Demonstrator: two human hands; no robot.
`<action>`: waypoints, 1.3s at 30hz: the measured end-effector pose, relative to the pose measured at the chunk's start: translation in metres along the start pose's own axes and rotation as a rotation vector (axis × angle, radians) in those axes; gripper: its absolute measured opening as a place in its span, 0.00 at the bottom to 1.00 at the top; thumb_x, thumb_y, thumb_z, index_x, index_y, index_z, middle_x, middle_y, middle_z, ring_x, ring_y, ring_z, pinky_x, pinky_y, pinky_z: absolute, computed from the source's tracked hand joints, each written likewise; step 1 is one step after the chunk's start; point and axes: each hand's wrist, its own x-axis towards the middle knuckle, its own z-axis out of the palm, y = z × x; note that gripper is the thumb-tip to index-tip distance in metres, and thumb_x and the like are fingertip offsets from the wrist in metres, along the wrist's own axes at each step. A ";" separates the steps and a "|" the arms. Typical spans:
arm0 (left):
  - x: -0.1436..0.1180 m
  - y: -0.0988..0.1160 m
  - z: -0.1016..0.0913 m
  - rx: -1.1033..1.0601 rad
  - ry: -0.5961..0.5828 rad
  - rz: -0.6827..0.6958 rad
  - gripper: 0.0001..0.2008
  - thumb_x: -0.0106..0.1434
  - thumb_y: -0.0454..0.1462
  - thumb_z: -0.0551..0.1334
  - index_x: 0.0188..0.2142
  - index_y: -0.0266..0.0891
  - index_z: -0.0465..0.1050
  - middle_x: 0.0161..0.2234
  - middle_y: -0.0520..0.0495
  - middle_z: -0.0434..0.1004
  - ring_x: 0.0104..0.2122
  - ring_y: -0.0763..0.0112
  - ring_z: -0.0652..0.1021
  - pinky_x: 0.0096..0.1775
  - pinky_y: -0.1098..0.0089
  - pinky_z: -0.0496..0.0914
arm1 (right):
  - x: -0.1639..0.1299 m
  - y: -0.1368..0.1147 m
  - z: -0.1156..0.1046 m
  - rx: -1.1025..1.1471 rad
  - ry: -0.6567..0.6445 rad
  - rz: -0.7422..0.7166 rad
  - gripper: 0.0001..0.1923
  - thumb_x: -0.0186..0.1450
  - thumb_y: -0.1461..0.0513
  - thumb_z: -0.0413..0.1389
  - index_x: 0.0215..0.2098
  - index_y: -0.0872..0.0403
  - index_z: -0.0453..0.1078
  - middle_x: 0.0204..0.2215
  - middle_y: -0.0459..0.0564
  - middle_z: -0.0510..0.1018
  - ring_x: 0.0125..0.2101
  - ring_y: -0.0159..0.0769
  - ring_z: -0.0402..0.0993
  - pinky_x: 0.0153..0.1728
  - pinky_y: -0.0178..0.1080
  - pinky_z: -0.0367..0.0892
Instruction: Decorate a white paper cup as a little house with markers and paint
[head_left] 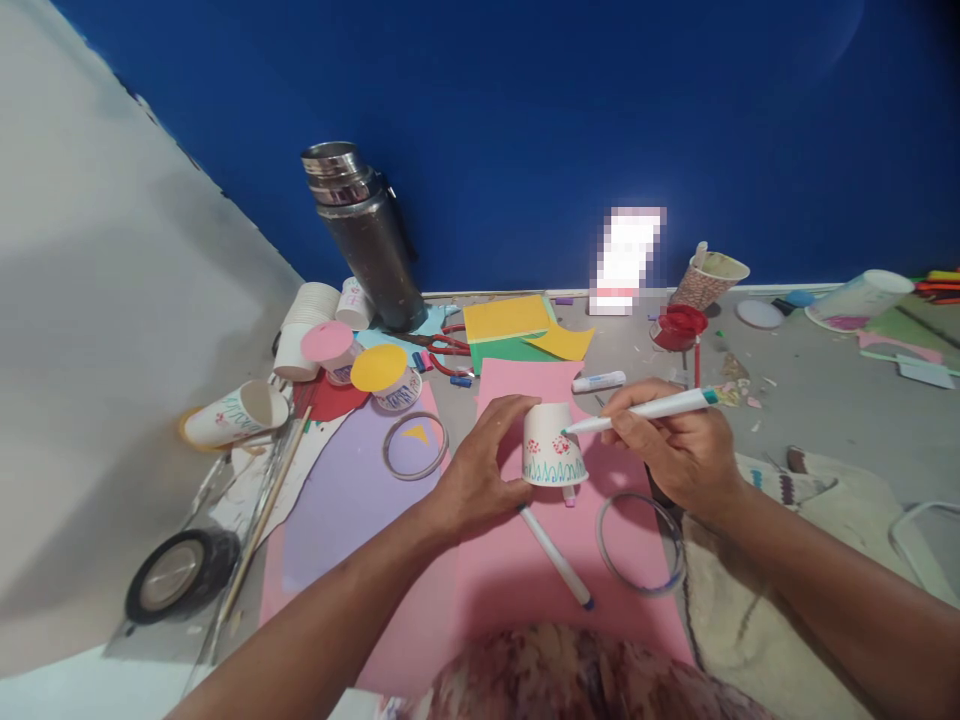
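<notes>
A white paper cup [541, 428] is held upside down, its rim toward me, over pink paper [517, 570]. Green zigzag strokes run along the rim, with red dotted flowers above them. My left hand [491, 455] grips the cup from its left side, thumb near the rim. My right hand [679, 450] is closed around a white felt-tip pen [652, 408] with a green end. The pen's tip is at the cup's wall beside the right flower; whether it touches I cannot tell. Below the cup lies another white pen [556, 557] with a blue end.
Two bangle-like rings [641, 592] lie on the papers. A steel flask [367, 240], stacked paper cups [309, 315], scissors [442, 345] and yellow paper [506, 318] stand or lie behind. Black tape [180, 575] is at left, a red jar [679, 327] and cream cloth [739, 580] at right.
</notes>
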 end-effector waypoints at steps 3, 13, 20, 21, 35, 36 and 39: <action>0.000 0.001 0.000 0.010 -0.001 0.016 0.39 0.54 0.37 0.78 0.63 0.45 0.67 0.61 0.40 0.73 0.61 0.52 0.76 0.62 0.55 0.73 | 0.000 -0.001 0.000 0.011 -0.010 -0.009 0.13 0.75 0.54 0.57 0.34 0.49 0.76 0.24 0.46 0.80 0.23 0.34 0.75 0.27 0.38 0.72; 0.000 0.001 0.000 -0.005 -0.003 0.016 0.39 0.53 0.39 0.79 0.61 0.46 0.68 0.59 0.41 0.72 0.59 0.53 0.75 0.62 0.54 0.73 | 0.000 -0.001 0.002 0.011 -0.014 -0.013 0.10 0.74 0.59 0.58 0.35 0.50 0.76 0.26 0.46 0.81 0.25 0.34 0.77 0.28 0.36 0.72; -0.001 0.002 0.001 -0.032 0.009 0.016 0.38 0.53 0.38 0.78 0.61 0.47 0.67 0.59 0.41 0.70 0.58 0.56 0.75 0.60 0.56 0.75 | -0.001 -0.001 0.002 -0.008 -0.018 -0.021 0.09 0.73 0.60 0.58 0.34 0.50 0.76 0.26 0.46 0.81 0.26 0.34 0.78 0.30 0.36 0.73; -0.001 0.002 0.001 -0.029 0.014 0.028 0.38 0.53 0.38 0.78 0.61 0.47 0.67 0.58 0.41 0.70 0.58 0.56 0.75 0.60 0.56 0.75 | 0.000 -0.002 0.002 -0.009 -0.015 -0.027 0.09 0.73 0.60 0.58 0.34 0.50 0.76 0.26 0.46 0.81 0.26 0.34 0.78 0.30 0.36 0.73; -0.001 0.004 0.000 0.037 0.024 0.068 0.38 0.52 0.38 0.79 0.60 0.48 0.68 0.55 0.42 0.71 0.57 0.54 0.74 0.58 0.55 0.77 | -0.002 -0.002 0.001 -0.054 -0.039 -0.105 0.06 0.71 0.66 0.58 0.36 0.51 0.76 0.28 0.45 0.81 0.25 0.32 0.78 0.27 0.34 0.71; -0.001 0.005 0.000 0.041 0.024 0.067 0.38 0.52 0.38 0.79 0.60 0.48 0.68 0.55 0.42 0.71 0.57 0.55 0.74 0.58 0.55 0.77 | -0.002 -0.002 0.001 -0.054 -0.028 -0.119 0.06 0.71 0.66 0.58 0.36 0.51 0.76 0.28 0.45 0.81 0.25 0.32 0.78 0.28 0.34 0.71; -0.001 0.005 0.000 0.053 0.023 0.076 0.38 0.52 0.36 0.79 0.60 0.48 0.68 0.55 0.43 0.71 0.57 0.56 0.74 0.57 0.56 0.77 | -0.003 -0.002 0.001 -0.045 -0.016 -0.153 0.06 0.71 0.66 0.58 0.37 0.51 0.76 0.28 0.45 0.82 0.26 0.32 0.78 0.28 0.34 0.71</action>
